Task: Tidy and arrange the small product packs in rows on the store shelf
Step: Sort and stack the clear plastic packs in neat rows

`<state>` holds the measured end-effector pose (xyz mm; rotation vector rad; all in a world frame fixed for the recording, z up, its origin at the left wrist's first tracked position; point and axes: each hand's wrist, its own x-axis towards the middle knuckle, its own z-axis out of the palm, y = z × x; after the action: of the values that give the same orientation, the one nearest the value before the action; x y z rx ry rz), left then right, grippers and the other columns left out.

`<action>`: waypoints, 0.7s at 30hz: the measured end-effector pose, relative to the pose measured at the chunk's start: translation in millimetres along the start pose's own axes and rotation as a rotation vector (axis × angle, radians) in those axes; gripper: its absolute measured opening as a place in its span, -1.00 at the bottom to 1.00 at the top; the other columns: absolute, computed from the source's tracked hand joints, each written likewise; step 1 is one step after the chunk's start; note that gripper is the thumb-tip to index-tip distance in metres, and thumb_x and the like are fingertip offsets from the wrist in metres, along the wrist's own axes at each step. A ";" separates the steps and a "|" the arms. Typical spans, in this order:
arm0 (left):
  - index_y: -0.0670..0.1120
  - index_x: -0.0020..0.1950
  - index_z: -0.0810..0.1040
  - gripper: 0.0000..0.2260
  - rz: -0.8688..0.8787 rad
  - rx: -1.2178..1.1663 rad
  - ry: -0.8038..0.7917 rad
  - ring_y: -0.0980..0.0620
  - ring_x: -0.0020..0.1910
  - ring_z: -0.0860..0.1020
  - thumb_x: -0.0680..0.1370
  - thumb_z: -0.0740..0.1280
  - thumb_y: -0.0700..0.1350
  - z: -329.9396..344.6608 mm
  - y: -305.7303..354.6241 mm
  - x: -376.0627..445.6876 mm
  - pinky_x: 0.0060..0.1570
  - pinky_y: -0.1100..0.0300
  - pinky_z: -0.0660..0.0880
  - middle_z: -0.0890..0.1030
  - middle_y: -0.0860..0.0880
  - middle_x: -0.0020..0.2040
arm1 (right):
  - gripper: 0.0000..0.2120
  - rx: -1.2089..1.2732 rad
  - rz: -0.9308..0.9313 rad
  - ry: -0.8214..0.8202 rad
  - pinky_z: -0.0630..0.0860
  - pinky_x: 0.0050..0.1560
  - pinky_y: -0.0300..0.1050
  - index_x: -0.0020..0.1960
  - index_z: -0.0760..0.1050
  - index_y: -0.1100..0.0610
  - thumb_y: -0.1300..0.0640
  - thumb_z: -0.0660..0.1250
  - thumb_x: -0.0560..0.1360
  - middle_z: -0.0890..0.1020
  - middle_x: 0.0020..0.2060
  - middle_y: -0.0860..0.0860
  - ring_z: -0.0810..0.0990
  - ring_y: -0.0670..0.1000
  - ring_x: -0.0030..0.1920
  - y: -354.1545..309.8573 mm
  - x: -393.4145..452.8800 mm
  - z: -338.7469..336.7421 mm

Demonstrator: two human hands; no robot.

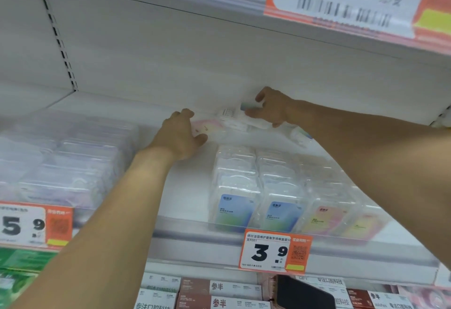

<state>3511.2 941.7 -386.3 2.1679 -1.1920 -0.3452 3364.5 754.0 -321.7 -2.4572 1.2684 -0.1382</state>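
Note:
Both my arms reach deep into a white store shelf [185, 186]. My left hand [181, 131] grips a clear pack with a pink and yellow label [211, 125] lying flat near the back. My right hand [271, 107] pinches a clear pack with a blue-green label [249, 106] just right of it, close to the back wall. Several loose packs [244, 125] lie jumbled between the two hands. In front, rows of clear packs with blue labels [234, 208] and pink-yellow labels [327, 218] stand at the shelf's front edge.
A block of bigger clear boxes [66, 157] fills the shelf's left side. Orange price tags [274, 251] hang on the front rail. The upper shelf [219, 3] hangs low overhead. Below are boxed goods [207, 294] and a dark phone [302, 294].

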 end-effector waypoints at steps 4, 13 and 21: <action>-0.14 0.34 0.44 -0.42 -0.022 -0.007 0.016 -0.09 0.25 0.44 0.42 0.48 0.08 0.7 -2.5 1.7 0.16 0.19 0.36 0.41 -0.12 0.26 | -0.25 -0.103 -0.015 -0.052 0.52 -0.11 -0.14 0.30 0.52 0.21 -0.18 0.61 0.26 0.55 0.14 0.05 0.56 0.06 0.05 10.1 -5.2 -11.8; 0.05 0.24 0.48 -0.44 0.182 -0.148 0.083 -0.09 -0.05 0.53 0.31 0.50 -0.28 -21.3 11.5 -4.1 -0.18 0.21 0.48 0.50 -0.12 0.12 | -0.48 0.267 -0.058 -0.145 0.66 -0.25 -0.06 0.22 0.48 0.05 0.08 0.61 0.34 0.50 0.11 0.08 0.58 0.10 -0.03 34.2 -45.0 -32.9; 0.00 0.24 0.54 -0.59 0.234 -0.489 0.192 0.21 -0.16 0.57 0.42 0.45 -0.25 -25.1 50.4 -9.4 -0.27 0.48 0.46 0.62 -0.01 0.02 | -0.57 0.487 -0.046 -0.181 0.66 -0.04 -0.08 0.24 0.52 0.14 0.27 0.53 0.42 0.59 0.22 0.17 0.66 0.14 0.08 52.2 -70.2 -50.1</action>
<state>3485.2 940.0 -335.5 1.5878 -1.1023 -0.2841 3270.4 769.0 -288.7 -2.0293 0.9651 -0.2042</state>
